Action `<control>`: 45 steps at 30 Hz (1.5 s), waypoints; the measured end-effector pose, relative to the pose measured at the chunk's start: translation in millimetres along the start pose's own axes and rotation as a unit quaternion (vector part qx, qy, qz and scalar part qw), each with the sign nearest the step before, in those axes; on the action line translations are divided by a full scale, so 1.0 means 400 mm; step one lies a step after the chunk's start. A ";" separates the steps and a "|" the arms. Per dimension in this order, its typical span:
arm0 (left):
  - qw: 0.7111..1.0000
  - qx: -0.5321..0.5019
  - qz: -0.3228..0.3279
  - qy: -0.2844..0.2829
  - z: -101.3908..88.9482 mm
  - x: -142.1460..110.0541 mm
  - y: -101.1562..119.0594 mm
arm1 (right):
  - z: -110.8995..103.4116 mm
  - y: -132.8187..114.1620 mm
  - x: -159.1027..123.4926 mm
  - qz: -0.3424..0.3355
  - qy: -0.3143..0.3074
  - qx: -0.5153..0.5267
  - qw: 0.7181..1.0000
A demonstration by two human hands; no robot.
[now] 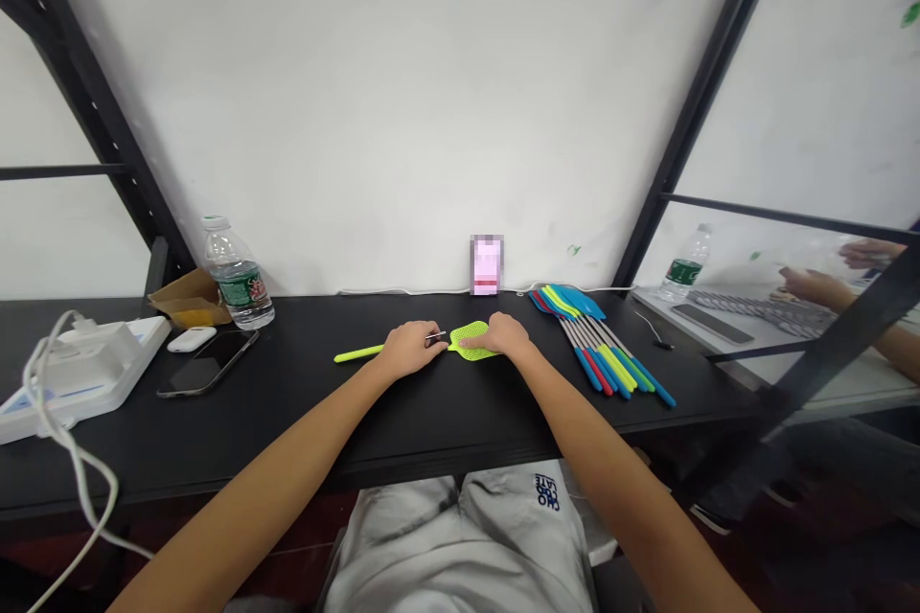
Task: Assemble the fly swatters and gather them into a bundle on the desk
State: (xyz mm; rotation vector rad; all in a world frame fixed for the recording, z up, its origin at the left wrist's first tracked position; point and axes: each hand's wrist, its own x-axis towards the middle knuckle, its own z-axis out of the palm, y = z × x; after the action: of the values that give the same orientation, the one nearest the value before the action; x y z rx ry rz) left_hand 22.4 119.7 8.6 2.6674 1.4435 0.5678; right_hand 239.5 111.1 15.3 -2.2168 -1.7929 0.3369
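Observation:
A lime-green fly swatter (474, 347) lies low across the black table in front of me, its handle pointing left and its perforated head to the right. My left hand (411, 350) is closed around its thin metal shaft, between handle and head. The thumb of my right hand (505, 335) presses on the head while the fingers curl behind its right edge, partly hidden. To the right, a fanned pile of fly swatters (604, 340) in blue, red, green and yellow rests with heads toward the wall and handles toward me.
On the left are a water bottle (241, 278), a cardboard box (188, 299), a white earbud case (192, 339), a dark phone (208, 365) and a white power strip (136, 364). A lit phone (487, 264) leans on the wall. Beyond the right rack post, another person's hands (826, 283) show.

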 end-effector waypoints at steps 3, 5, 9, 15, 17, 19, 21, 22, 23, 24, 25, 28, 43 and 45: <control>1.000 -0.010 0.009 -0.007 -0.001 -0.001 0.009 | 0.005 0.000 -0.001 -0.021 0.007 -0.008 1.000; 1.000 -0.022 0.013 -0.016 -0.004 -0.003 0.012 | 0.009 -0.001 -0.003 -0.029 0.010 -0.013 0.999; 0.999 -0.028 0.024 -0.033 -0.008 -0.005 0.014 | 0.012 -0.002 -0.004 -0.023 0.019 -0.015 0.999; 0.999 -0.018 0.021 -0.038 0.000 -0.002 0.019 | 0.015 0.000 -0.008 -0.027 0.035 -0.015 0.999; 0.999 -0.017 0.012 -0.038 0.003 0.001 0.020 | 0.018 0.003 -0.009 -0.035 0.042 -0.012 0.998; 0.999 -0.014 0.001 -0.042 0.006 0.005 0.020 | 0.022 0.005 -0.007 -0.043 0.051 -0.006 0.998; 0.999 -0.009 -0.004 -0.048 0.008 0.009 0.018 | 0.026 0.005 -0.005 -0.046 0.061 0.002 0.997; 0.999 -0.008 -0.005 -0.050 0.009 0.011 0.017 | 0.028 0.005 -0.003 -0.044 0.065 0.007 0.997; 0.999 -0.007 -0.007 -0.051 0.010 0.012 0.016 | 0.029 0.005 -0.002 -0.041 0.068 0.012 0.997; 0.999 -0.008 -0.011 -0.051 0.011 0.014 0.015 | 0.030 0.005 -0.002 -0.036 0.070 0.019 0.997; 0.999 -0.010 -0.016 -0.051 0.013 0.015 0.014 | 0.031 0.004 -0.001 -0.028 0.074 0.026 0.996; 0.998 -0.015 -0.028 -0.051 0.016 0.016 0.013 | 0.030 0.005 -0.001 0.001 0.094 0.054 0.994; 0.998 -0.057 0.000 -0.018 0.005 0.002 0.007 | 0.019 0.015 0.010 0.008 0.161 0.130 0.978; 0.997 -0.073 0.021 -0.010 0.004 0.001 0.000 | 0.010 0.023 0.010 0.020 0.171 0.139 0.975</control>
State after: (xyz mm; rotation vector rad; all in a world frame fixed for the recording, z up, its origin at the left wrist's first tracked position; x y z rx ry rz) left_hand 23.1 120.1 7.4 2.5886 1.2899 0.6230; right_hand 247.5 113.6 8.2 -1.9754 -1.4277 0.1847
